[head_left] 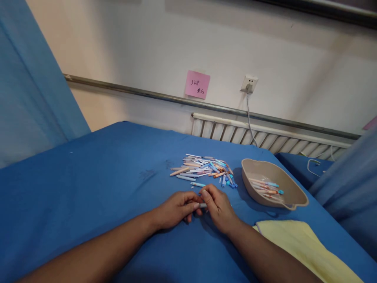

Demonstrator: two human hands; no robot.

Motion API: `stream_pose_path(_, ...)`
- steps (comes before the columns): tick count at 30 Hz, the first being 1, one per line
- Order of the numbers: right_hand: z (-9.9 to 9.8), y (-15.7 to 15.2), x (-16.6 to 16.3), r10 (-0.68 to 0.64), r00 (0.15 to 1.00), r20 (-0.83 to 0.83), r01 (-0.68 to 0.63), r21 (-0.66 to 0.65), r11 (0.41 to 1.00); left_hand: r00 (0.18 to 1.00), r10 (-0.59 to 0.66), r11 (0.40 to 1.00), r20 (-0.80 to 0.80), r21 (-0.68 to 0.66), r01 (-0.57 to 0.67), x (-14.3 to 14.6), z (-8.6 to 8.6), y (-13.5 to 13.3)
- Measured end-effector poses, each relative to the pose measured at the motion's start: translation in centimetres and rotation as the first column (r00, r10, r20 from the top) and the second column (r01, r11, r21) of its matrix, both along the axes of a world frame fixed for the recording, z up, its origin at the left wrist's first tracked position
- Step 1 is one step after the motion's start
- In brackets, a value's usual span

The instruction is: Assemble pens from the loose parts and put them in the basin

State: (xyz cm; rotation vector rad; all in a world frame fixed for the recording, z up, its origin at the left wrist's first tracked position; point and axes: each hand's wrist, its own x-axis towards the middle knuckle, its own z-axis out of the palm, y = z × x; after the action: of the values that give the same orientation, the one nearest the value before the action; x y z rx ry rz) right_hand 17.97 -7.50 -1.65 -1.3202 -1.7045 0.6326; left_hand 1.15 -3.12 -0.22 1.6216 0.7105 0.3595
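Pink note (197, 84); wall socket (249, 83) near it; yellow cloth (297, 243).

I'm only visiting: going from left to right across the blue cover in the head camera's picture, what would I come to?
Left hand → small pale pen pinched between both hands → right hand → beige dish with a few pens in it.

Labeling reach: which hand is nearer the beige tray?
Right. The right hand is just left of the beige tray; the left hand lies farther left. Both pinch one pen piece.
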Motion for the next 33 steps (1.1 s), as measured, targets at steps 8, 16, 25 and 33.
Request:
stream_pose_path(8, -1.1, 1.2, 0.5, -0.061, 0.953, -0.296, 0.036, -0.088, 0.995, 0.984, 0.154, 0.987, 0.087, -0.066, -0.148, 0.0, -0.6, 0.7)
stream_pose_path(16, -0.4, 1.6, 0.4, -0.068, 0.813, -0.579, -0.059, -0.199, 0.978, 0.971, 0.206, 0.973, 0.119, -0.127, -0.191, 0.0, -0.6, 1.1)
stream_pose_path(25, -0.6, 1.7, 0.9, -0.017, 0.777, -0.629, -0.122, -0.176, 0.977, 0.992, 0.107, 0.991, 0.066, -0.084, -0.101, -0.1, -0.2, 0.6)
stream_pose_path(33, -0.8, 3.0, 3.2, -0.235, 0.598, -0.766, 0.136, -0.191, 0.972, 0.982, 0.159, 0.986, 0.102, -0.064, -0.153, 0.1, -1.1, 0.5)
